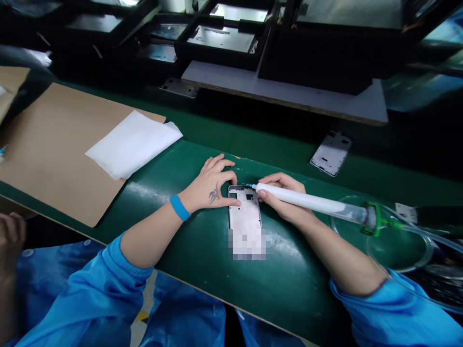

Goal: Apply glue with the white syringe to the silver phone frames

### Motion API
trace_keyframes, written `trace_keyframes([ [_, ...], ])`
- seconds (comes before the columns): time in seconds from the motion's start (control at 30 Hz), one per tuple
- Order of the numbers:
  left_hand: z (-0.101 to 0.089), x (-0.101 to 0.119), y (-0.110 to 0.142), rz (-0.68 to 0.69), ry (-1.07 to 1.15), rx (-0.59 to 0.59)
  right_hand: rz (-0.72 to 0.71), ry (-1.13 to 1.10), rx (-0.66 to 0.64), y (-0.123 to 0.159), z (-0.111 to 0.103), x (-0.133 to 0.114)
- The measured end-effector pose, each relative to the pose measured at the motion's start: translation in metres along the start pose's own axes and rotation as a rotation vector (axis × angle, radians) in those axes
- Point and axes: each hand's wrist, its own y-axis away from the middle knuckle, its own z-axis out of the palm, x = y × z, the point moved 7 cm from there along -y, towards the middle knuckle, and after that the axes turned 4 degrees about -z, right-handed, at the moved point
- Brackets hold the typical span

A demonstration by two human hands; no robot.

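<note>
A silvery phone mid-frame (244,212) with square cut-outs lies on the green bench top, its near end blurred by pixels. My left hand (213,185) grips its upper left corner, thumb on the face and index finger at the top edge. The other fingers are stretched out. In my right hand (284,193) is a white dispensing syringe (311,198), held like a pen and tilted. Its blue needle tip (249,185) is at the frame's top edge; whether it touches, I cannot tell. A green cap (372,219) joins the syringe to a clear air hose (434,236).
Another phone frame (332,153) lies at the back right, and one more (180,87) beside the shelf board (289,94). Brown cardboard (58,140) bears a white sheet (133,144) on the left. Black racks (220,41) stand behind. A person's hand (12,236) is at far left.
</note>
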Motion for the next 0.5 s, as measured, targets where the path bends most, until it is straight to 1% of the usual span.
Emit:
trace_keyframes([
  [0.1, -0.0002, 0.0009, 0.0000, -0.010, -0.001, 0.001, -0.007, 0.018, -0.008, 0.0019, 0.0023, -0.0001],
  [0.27, 0.0017, 0.0035, -0.0003, -0.009, -0.011, 0.002, -0.072, 0.149, -0.056, 0.0034, 0.0082, -0.0037],
  [0.5, 0.0018, 0.0038, -0.0007, -0.005, 0.007, -0.002, -0.104, 0.149, -0.120, 0.0028, 0.0094, -0.0016],
])
